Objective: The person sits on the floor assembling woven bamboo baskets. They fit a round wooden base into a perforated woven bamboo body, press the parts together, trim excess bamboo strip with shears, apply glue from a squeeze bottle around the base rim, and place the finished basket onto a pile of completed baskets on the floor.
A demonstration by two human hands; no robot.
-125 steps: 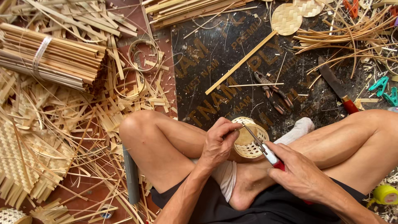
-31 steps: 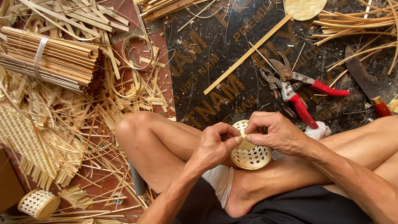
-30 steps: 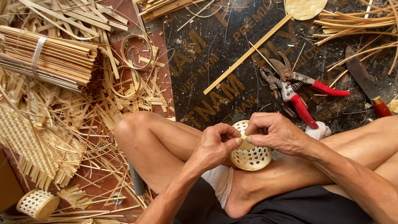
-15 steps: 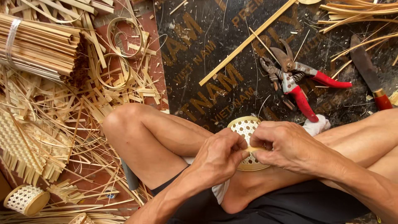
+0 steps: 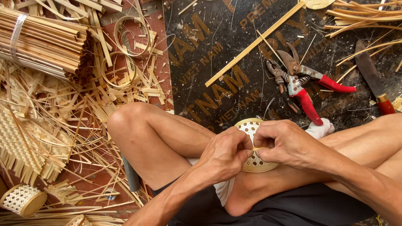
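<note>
**Both hands closed on a small woven basket held over the lap**

Head view: the small round woven basket [image 5: 252,144] sits between the crossed legs, just above the foot, with its open mesh face tilted up toward the camera. The left hand [image 5: 224,155] pinches its left rim, fingers curled tight; the right hand [image 5: 284,142] grips the right rim, thumb and forefinger pressing a thin pale strip at the edge. The hands meet knuckle to knuckle over the basket's near side, so neither is the nearer: both are already on it. The basket is round, with no long axis; its rim runs left to right between the two grips.

Beyond it, toward the far edge of the dark board [image 5: 217,50] on the floor, lie red-handled shears [image 5: 312,90], pliers [image 5: 280,79] and a knife [image 5: 370,77]. A long bamboo slat [image 5: 255,44] crosses the board diagonally. At the left lie bamboo strips [image 5: 42,39] in a bundle, and a second small basket [image 5: 23,200]
</note>
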